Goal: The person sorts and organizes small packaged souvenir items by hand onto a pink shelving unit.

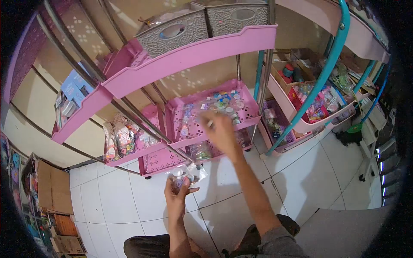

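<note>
while fingers (186,181) pinch clear packets (189,173)

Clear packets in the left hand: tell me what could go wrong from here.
The clear packets stick out past the fingers of the left hand above the tile floor, so one could slip and drop. The right hand, blurred at the pink tray, might knock the small packs there out of place.
</note>
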Available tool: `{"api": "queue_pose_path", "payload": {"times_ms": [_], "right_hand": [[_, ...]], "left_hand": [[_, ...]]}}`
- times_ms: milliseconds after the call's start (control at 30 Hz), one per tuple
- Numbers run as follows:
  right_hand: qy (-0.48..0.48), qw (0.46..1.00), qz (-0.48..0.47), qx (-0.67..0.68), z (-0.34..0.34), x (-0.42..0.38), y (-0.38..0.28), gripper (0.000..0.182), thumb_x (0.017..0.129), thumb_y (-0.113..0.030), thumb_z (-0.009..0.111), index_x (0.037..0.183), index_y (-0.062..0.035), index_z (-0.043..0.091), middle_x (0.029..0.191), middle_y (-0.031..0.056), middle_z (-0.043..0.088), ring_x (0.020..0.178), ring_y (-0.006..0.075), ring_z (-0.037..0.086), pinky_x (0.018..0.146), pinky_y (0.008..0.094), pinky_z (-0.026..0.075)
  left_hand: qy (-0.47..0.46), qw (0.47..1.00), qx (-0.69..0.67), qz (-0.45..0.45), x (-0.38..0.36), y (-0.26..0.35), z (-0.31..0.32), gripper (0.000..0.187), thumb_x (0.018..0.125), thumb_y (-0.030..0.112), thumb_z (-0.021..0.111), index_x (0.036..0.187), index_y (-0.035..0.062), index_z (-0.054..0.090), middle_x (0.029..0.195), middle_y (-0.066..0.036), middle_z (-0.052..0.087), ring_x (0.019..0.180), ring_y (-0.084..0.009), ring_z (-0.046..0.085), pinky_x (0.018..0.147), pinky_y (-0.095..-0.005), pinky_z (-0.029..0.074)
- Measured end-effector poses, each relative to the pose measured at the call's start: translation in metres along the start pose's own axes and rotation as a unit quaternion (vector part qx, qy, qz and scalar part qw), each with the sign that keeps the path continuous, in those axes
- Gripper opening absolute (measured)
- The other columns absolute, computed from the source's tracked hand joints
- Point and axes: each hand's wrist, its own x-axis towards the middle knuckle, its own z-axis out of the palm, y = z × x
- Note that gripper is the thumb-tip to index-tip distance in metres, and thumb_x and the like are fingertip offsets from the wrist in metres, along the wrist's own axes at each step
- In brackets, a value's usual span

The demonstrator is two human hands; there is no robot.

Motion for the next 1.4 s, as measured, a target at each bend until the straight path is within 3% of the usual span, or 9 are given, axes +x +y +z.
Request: {"api": "queue_pose_path", "payload": {"times_ms": [167,233,400,433,567,667,1067,1267,1400], "right_hand": [[0.092,0.944,-0.121,-0.294,0.002,0.058,0.087,0.029,0.057,0.0,0.059,0.085,-0.0054,0.058,0.084,0.0127,0.057,0.084,0.0278,0.052,0.077,0.0366,0.039],[0.026,0.913,-0.1,-0.394,0.005,0.07,0.104,0.015,0.065,-0.003,0.05,0.075,0.0017,0.059,0.067,0.014,0.057,0.064,0.0306,0.056,0.063,0.0382,0.044],[0.123,0.957,-0.104,-0.24,-0.01,0.054,0.065,0.015,0.066,-0.006,0.055,0.077,0.0022,0.059,0.073,0.0146,0.059,0.065,0.0264,0.058,0.06,0.0322,0.046],[0.139,0.986,-0.076,-0.051,-0.011,0.051,0.06,0.014,0.067,-0.005,0.056,0.079,0.0024,0.059,0.072,0.0123,0.059,0.063,0.0219,0.058,0.057,0.0297,0.047],[0.091,0.917,0.16,0.353,-0.028,0.033,0.035,0.021,0.07,-0.007,0.06,0.087,0.0027,0.055,0.068,0.005,0.057,0.06,0.0089,0.053,0.049,0.023,0.047],[0.016,0.89,0.153,0.429,-0.039,0.014,0.023,0.022,0.07,-0.007,0.059,0.089,0.0023,0.053,0.067,0.0047,0.055,0.058,0.0067,0.052,0.047,0.0213,0.047],[-0.105,0.944,0.04,0.311,-0.045,-0.029,-0.043,0.019,0.072,-0.005,0.057,0.09,0.0004,0.055,0.074,0.0042,0.058,0.064,0.0079,0.054,0.057,0.0193,0.044],[-0.25,0.954,-0.117,0.119,-0.031,-0.049,-0.054,0.023,0.069,-0.01,0.059,0.092,-0.0063,0.059,0.076,0.0092,0.059,0.063,0.0115,0.055,0.051,0.0236,0.042],[-0.292,0.932,-0.198,0.082,-0.014,-0.052,-0.027,0.023,0.07,-0.013,0.058,0.092,-0.0066,0.058,0.076,0.0093,0.058,0.062,0.0141,0.054,0.054,0.0256,0.042]], "left_hand": [[0.007,0.995,-0.041,-0.089,-0.012,-0.029,-0.005,0.019,0.075,0.005,0.052,0.093,0.0001,0.045,0.084,-0.009,0.052,0.074,-0.0155,0.053,0.063,-0.0325,0.05],[0.004,0.994,-0.059,-0.093,-0.011,-0.038,-0.007,0.022,0.075,0.005,0.052,0.095,-0.0002,0.044,0.087,-0.009,0.051,0.075,-0.0158,0.052,0.063,-0.0328,0.05],[0.021,0.998,-0.048,-0.044,-0.01,-0.022,0.002,0.049,0.075,0.004,0.051,0.118,0.0065,0.027,0.105,-0.017,0.042,0.082,-0.0193,0.052,0.066,-0.0342,0.05],[0.033,0.999,-0.04,-0.015,-0.008,-0.02,0.005,0.045,0.077,0.005,0.049,0.118,0.0096,0.031,0.107,-0.016,0.041,0.084,-0.0193,0.051,0.068,-0.0332,0.049],[-0.051,0.998,0.005,-0.027,0.01,-0.018,0.005,0.022,0.08,0.008,0.044,0.101,0.0031,0.049,0.102,-0.009,0.047,0.086,-0.0181,0.051,0.068,-0.0314,0.049],[-0.056,0.998,-0.022,-0.028,0.02,-0.004,0.018,0.021,0.08,0.006,0.043,0.099,0.0006,0.05,0.1,-0.01,0.048,0.086,-0.0179,0.051,0.069,-0.032,0.049],[-0.138,0.99,-0.026,0.033,0.029,0.027,0.022,0.075,0.076,0.061,0.016,0.105,-0.0026,0.044,0.109,-0.016,0.043,0.1,-0.0244,0.044,0.075,-0.0388,0.045],[-0.122,0.989,-0.079,0.036,0.022,-0.013,-0.006,0.068,0.077,0.057,0.028,0.104,-0.0026,0.044,0.098,-0.014,0.05,0.09,-0.0243,0.05,0.073,-0.0402,0.046],[-0.237,0.962,-0.1,-0.096,0.004,-0.016,-0.018,0.038,0.079,0.027,0.045,0.1,-0.0052,0.047,0.094,-0.015,0.052,0.078,-0.0216,0.054,0.063,-0.0368,0.05]]}}
